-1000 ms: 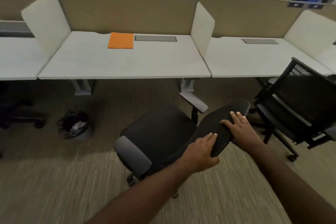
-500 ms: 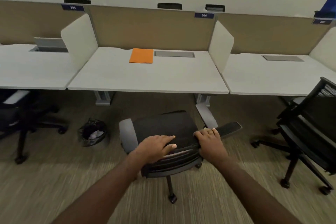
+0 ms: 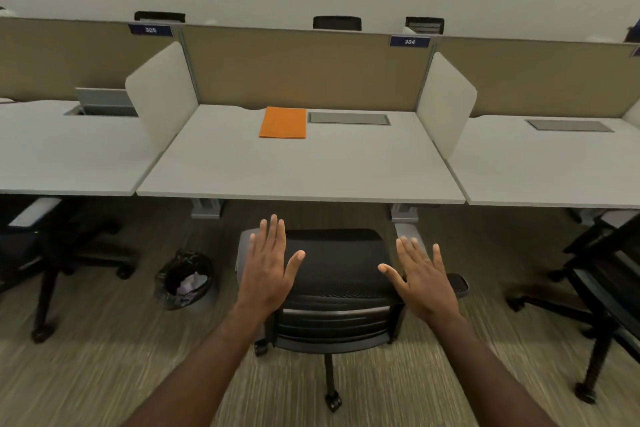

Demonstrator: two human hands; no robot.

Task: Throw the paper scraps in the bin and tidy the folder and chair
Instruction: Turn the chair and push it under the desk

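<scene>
A black mesh office chair stands on the carpet with its back toward me, facing the middle desk. My left hand and my right hand hover flat and open just above the chair's backrest, one on each side, fingers spread, holding nothing. An orange folder lies closed on the desk near the back partition. A small bin with a black liner stands on the floor left of the chair, with crumpled white paper scraps inside it.
Another black chair stands at the right and a third at the left under the neighbouring desk. White side dividers flank the middle desk. Desk legs stand ahead of the chair.
The chair has swung round from side-on to face the desk squarely. Both hands, which rested on and gripped the backrest, have lifted off it and spread open.
</scene>
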